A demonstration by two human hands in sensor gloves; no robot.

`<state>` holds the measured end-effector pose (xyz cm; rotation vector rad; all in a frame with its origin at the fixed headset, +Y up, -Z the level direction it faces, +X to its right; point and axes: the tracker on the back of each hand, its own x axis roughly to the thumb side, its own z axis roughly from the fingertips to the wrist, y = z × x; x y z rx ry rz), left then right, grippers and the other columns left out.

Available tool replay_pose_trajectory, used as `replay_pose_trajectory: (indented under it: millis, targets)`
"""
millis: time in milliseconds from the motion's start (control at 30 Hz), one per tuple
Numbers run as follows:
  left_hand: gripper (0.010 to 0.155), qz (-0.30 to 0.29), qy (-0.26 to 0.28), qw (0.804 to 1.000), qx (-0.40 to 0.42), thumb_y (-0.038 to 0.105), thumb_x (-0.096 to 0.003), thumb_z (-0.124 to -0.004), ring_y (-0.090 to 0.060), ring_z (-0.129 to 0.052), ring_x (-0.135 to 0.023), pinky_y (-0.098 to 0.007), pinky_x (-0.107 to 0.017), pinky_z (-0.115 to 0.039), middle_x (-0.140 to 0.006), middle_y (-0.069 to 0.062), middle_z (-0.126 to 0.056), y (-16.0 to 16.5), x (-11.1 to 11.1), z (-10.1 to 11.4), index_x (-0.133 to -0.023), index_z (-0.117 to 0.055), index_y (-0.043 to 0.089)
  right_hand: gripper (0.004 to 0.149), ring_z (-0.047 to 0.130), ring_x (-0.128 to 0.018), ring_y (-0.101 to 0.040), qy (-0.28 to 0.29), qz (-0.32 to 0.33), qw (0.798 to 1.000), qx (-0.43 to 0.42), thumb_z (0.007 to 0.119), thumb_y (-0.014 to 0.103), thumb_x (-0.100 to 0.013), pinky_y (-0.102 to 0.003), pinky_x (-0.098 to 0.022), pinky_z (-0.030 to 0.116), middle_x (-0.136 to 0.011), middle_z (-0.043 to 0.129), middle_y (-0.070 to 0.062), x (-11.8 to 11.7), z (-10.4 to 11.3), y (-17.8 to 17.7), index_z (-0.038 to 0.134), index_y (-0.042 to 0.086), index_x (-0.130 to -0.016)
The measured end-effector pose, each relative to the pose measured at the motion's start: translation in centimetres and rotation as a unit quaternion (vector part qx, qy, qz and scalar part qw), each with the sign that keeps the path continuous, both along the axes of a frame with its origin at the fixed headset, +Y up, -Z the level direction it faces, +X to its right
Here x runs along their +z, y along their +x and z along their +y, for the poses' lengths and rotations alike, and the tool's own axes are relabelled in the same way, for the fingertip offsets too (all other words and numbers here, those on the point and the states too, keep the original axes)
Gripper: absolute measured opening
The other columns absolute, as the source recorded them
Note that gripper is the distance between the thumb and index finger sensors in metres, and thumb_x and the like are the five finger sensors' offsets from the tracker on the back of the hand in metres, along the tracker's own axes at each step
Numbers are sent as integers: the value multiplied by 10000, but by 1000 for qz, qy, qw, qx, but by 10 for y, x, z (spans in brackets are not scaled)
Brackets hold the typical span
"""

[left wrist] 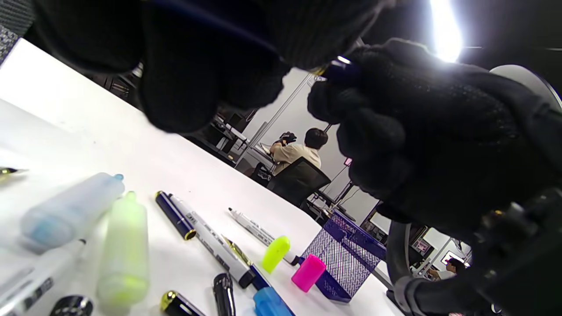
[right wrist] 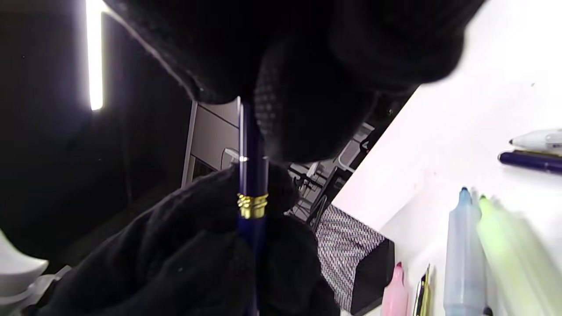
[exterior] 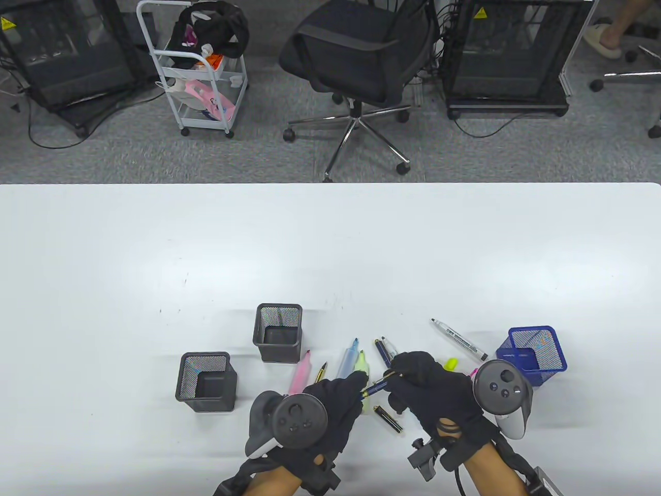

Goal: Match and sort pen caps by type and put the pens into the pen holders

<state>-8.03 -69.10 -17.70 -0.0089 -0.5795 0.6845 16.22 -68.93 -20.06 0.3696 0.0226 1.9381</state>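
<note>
Both gloved hands hold one dark blue pen [exterior: 376, 386] with a gold ring above the table's near edge. My left hand [exterior: 358, 386] grips its lower end and my right hand [exterior: 396, 370] pinches its upper end. In the right wrist view the blue pen [right wrist: 252, 184] runs from the right hand's fingers [right wrist: 307, 87] down into the left hand's fingers [right wrist: 197, 254]. Two black mesh holders [exterior: 279, 354] [exterior: 206, 400] stand to the left, and a blue mesh holder [exterior: 557, 356] stands to the right.
On the table lie a pink highlighter [exterior: 300, 373], a black-and-gold pen [exterior: 321, 372], a blue highlighter [exterior: 348, 359], a yellow-green highlighter [exterior: 361, 366], a white marker [exterior: 458, 338], a yellow cap [exterior: 450, 363], a pink cap [exterior: 472, 372] and a black-and-gold piece [exterior: 388, 418].
</note>
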Motion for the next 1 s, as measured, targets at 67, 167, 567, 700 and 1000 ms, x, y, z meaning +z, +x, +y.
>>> replay_pose_trajectory:
  millis: [67, 167, 567, 700, 1000]
  targets:
    - [544, 4, 2, 1000, -16, 201, -475, -768, -377, -1055, -616, -726, -566, -739, -763, -199, -996, 2, 0, 0, -988, -735, 25, 444, 1115, -338, -208, 11, -1, 1000, 25, 899, 306, -427, -273, -208, 955, -648, 1016, -178, 1, 3, -5, 762, 124, -808]
    - [540, 4, 25, 999, -45, 199, -464, -775, -368, -1087, -596, -705, -569, -765, -745, -188, -1025, 5, 2, 0, -972, -759, 17, 438, 1119, -335, -199, 24, 3, 998, 56, 897, 306, -424, -267, -206, 959, -643, 1021, -172, 1, 5, -7, 768, 129, -804]
    - [550, 45, 116, 989, -75, 280, -437, -925, -365, -1113, -620, -660, -506, -814, -803, -133, -1047, 6, 12, 19, -945, -820, 97, 451, 1124, -317, -207, 69, -8, 996, 52, 928, 315, -406, -278, -196, 959, -619, 1037, -167, 10, 13, -9, 785, 116, -784]
    - [560, 35, 160, 983, -80, 273, -425, -946, -364, -1097, -620, -641, -494, -823, -802, -136, -1046, 14, 19, 26, -941, -823, 91, 464, 1127, -307, -197, 110, -5, 990, 88, 936, 331, -395, -271, -190, 962, -606, 1043, -157, 19, 14, -25, 784, 120, -779]
    - [519, 59, 157, 981, -94, 256, -431, -939, -375, -1095, -589, -595, -432, -858, -787, -142, -1055, -12, 12, 38, -920, -852, 106, 611, 1126, -415, -245, 113, 13, 991, 77, 873, 358, -426, -299, -238, 968, -700, 991, -199, 23, 14, -31, 677, 55, -920]
